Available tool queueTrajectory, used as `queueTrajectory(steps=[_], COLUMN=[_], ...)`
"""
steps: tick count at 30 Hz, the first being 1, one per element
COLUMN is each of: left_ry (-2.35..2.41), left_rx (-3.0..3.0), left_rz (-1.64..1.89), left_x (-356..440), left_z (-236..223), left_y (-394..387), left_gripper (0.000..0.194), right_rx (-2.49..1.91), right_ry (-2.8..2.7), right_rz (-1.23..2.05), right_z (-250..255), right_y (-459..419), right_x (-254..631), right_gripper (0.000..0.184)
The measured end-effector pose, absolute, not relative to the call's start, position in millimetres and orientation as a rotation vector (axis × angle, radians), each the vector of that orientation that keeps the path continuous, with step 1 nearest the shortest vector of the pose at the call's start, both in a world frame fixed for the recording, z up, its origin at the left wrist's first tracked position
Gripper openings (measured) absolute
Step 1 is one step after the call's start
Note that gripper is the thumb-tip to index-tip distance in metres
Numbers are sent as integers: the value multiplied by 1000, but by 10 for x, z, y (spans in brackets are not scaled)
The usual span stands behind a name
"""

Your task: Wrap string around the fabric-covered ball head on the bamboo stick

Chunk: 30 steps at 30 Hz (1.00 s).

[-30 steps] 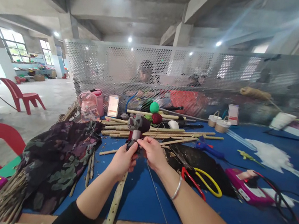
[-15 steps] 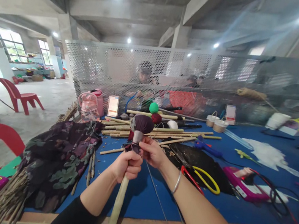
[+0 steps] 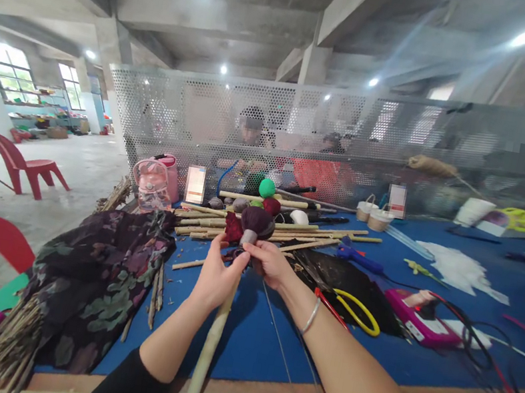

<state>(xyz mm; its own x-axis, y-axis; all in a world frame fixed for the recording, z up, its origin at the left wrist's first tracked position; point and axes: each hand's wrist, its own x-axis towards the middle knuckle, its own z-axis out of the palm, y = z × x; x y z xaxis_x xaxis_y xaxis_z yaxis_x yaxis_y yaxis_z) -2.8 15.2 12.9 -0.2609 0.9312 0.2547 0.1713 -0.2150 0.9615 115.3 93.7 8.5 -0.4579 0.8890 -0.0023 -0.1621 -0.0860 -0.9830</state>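
Observation:
A bamboo stick (image 3: 211,343) slants up from the table's front edge. At its top sits a ball wrapped in dark purple cloth (image 3: 258,221), its neck bound with a grey wrapping (image 3: 248,238). My left hand (image 3: 218,277) curls its thumb and fingers round the stick just below that wrapping. From the right, my right hand (image 3: 269,264) pinches at the binding. A thin grey cord (image 3: 279,345) trails from beneath it over the table edge; the exact grip is partly hidden by the fingers. Dark red cloth (image 3: 234,227) shows behind the left fingertips.
Bamboo sticks (image 3: 202,221) lie behind the ball, near a green ball (image 3: 267,188). Yellow-and-red-handled shears (image 3: 356,311) and a pink power strip (image 3: 421,318) are at right. Patterned dark fabric (image 3: 98,289) covers the left side. A perforated metal screen (image 3: 181,108) closes the back.
My left hand has loosened from a fist round the stick and shifted up to the neck, fingers straighter. The wrapped ball has tilted and moved slightly right. My right hand stays at the binding.

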Motion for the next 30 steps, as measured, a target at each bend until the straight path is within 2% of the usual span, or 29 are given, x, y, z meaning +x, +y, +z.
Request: queueTrajectory(steps=[4,7,10,14,20,30], left_ry=[1693,1674,1555,1501,1396,1095], left_rx=[1705,1554,1328,1175,1095,942], left_rz=[1356,1160,1131,1195,1229,1332], left_x=[-28,-35,-63,-105,-83,-113], left_z=[89,45,44,94,145,212], left_y=[148,190,228,239,202,168], left_gripper=[35,23,19,21,26,35], right_rx=[-935,-951,-914,-859,-719,-718], right_ry=[-1416,-1495,-1636,-1741,-1470,-1442], right_rz=[1562,1481,1395,1305,1711,1729], right_z=[88,65,60,133,213,129], right_y=[875,859,883,923,919,971], right_x=[1078,1057,1097,1210,1294,1213], right_gripper=[32,34,34,29,26,28])
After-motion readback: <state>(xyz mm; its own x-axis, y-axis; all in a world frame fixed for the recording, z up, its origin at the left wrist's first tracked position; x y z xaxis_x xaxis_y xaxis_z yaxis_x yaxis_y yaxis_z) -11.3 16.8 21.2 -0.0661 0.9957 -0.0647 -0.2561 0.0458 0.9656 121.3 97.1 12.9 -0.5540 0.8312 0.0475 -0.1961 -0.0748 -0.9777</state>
